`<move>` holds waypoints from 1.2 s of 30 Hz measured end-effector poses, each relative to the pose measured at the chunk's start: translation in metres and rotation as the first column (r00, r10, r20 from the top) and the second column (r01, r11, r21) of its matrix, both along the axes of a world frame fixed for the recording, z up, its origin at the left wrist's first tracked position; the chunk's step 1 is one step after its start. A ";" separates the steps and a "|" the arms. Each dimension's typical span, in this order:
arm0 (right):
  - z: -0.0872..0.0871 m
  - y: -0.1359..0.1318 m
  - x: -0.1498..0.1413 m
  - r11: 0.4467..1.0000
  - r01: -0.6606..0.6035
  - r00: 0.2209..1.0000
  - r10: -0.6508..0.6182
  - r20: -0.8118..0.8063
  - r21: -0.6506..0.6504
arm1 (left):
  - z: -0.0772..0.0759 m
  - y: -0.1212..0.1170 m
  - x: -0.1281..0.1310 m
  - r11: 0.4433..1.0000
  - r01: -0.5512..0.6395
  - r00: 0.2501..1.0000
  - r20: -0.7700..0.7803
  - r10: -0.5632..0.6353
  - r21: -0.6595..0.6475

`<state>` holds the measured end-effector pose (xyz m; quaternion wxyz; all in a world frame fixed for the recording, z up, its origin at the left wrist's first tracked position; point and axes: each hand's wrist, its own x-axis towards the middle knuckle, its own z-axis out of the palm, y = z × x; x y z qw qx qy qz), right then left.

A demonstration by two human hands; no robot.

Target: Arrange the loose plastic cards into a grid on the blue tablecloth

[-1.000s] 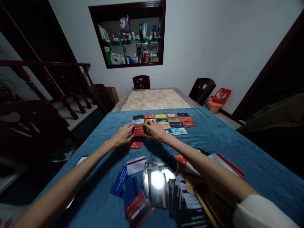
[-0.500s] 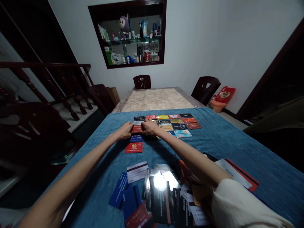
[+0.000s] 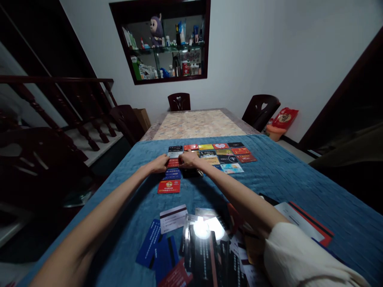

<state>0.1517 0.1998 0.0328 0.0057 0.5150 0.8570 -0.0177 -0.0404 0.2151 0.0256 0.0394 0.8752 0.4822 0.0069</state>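
Observation:
A red card (image 3: 173, 163) lies in the left column of a card layout on the blue cloth. My left hand (image 3: 160, 163) has curled fingers at its left edge. Against its right edge my right hand (image 3: 188, 159) is closed, fingertips bent down. Above it in the column are a pale card (image 3: 174, 154) and a black card (image 3: 175, 148). Below lie a blue card (image 3: 172, 174) and a red card with a gold emblem (image 3: 169, 186). My right hand and wrist partly cover the neighbouring cards, including a dark one (image 3: 191, 173).
Nearer to me is a loose heap of overlapping cards (image 3: 202, 255), with a lamp's glare on it. Blue cards (image 3: 166, 255) and a white card (image 3: 173, 218) lie at its left. More cards (image 3: 311, 223) are under my right forearm's side. Chairs (image 3: 260, 111) stand around the table.
Both hands stay at the red card, with only small finger shifts. The whole view has moved slightly; the cards' arrangement looks the same.

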 end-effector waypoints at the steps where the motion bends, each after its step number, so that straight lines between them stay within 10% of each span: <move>1: 0.000 0.001 0.000 1.000 0.001 1.000 -0.001 0.002 -0.004 | 0.001 0.000 0.000 1.000 0.002 1.000 -0.004 -0.002 -0.006; 36: 0.016 -0.019 0.019 0.992 -0.107 0.993 0.103 0.060 0.065 | 0.002 -0.005 0.001 1.000 0.000 0.997 -0.078 0.002 0.030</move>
